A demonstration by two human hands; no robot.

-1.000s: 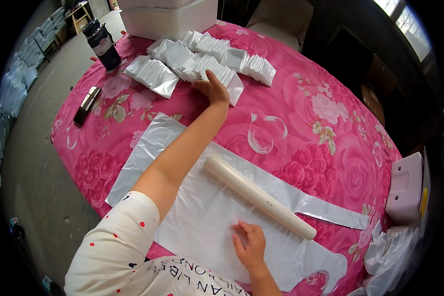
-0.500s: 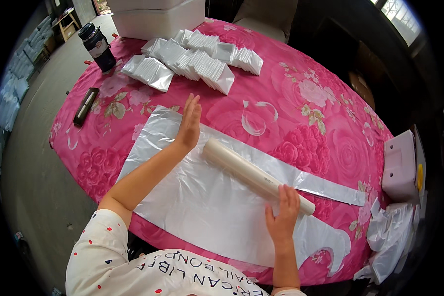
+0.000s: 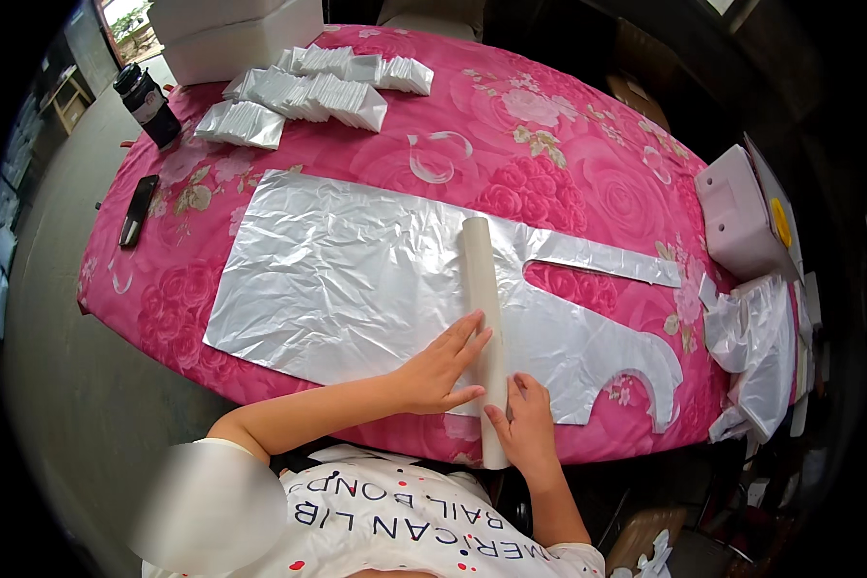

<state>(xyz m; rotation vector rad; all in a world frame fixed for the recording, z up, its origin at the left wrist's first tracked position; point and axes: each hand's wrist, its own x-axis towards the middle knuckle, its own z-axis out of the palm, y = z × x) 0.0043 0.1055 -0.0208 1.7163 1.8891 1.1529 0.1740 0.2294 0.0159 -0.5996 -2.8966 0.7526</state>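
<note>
A thin white plastic apron (image 3: 337,260) lies spread flat, its long strap and curved cut-out toward the right. Across it stands a pale tube (image 3: 479,260), pointing from the far side toward me, its near end past the apron's edge. My left hand (image 3: 440,368) rests against the tube's left side, fingers stretched and apart, thumb reaching toward the tube. On the other side, my right hand (image 3: 527,419) holds the tube near its lower end, with the thumb over it and the fingers curled.
Stacks of folded white plastic packets (image 3: 308,91) sit at the far left before a white foam box (image 3: 236,39). A dark bottle (image 3: 147,106) and a dark narrow case (image 3: 139,210) stand and lie at left. A pale bin (image 3: 742,212) and crumpled plastic (image 3: 756,332) are at right.
The tube has turned from slanting across the apron to pointing toward me. My left hand has come down from the apron's far side to the tube. The view has shifted.
</note>
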